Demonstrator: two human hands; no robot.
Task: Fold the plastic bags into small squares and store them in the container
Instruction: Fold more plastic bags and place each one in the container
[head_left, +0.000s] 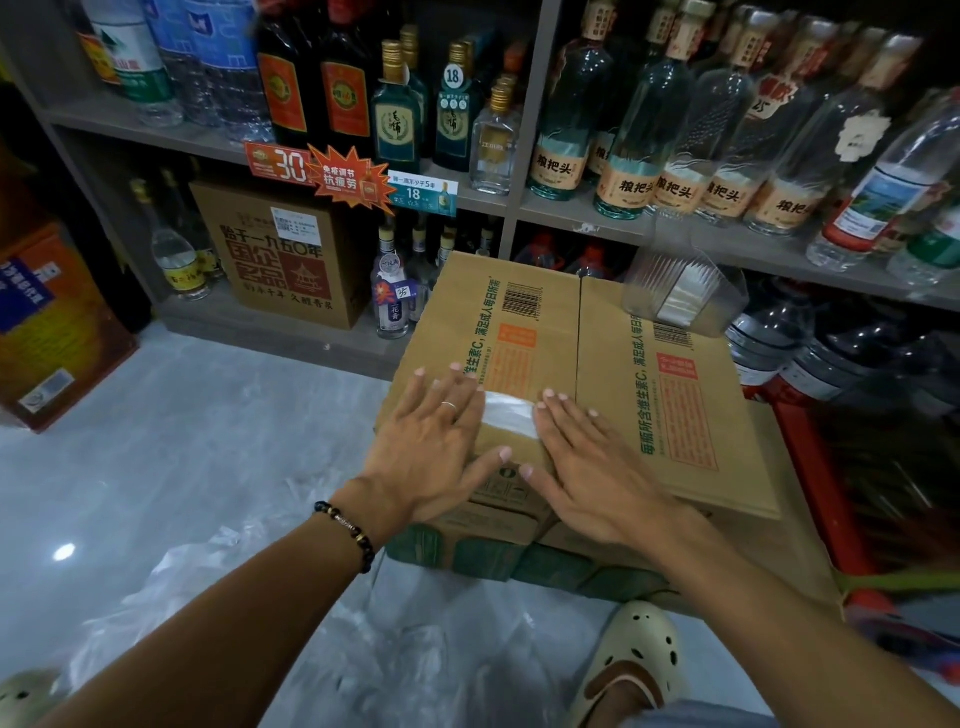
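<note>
A clear plastic bag (509, 414), folded into a small flat strip, lies on top of a brown cardboard box (524, 332). My left hand (434, 441) lies flat with straight fingers on the bag's left end. My right hand (592, 457) lies flat on its right end, fingers straight. A clear plastic container (680, 291) stands on the box's far right corner and holds several folded bags stacked on edge. More loose clear bags (291, 613) lie crumpled on the grey floor below my left forearm.
Shelves (519, 205) packed with bottles run along the back. A second cardboard box (280, 249) sits on the lowest shelf at left. Large water jugs (810, 343) and a red rack (810, 467) stand at right. My sandalled foot (631, 660) is by the box.
</note>
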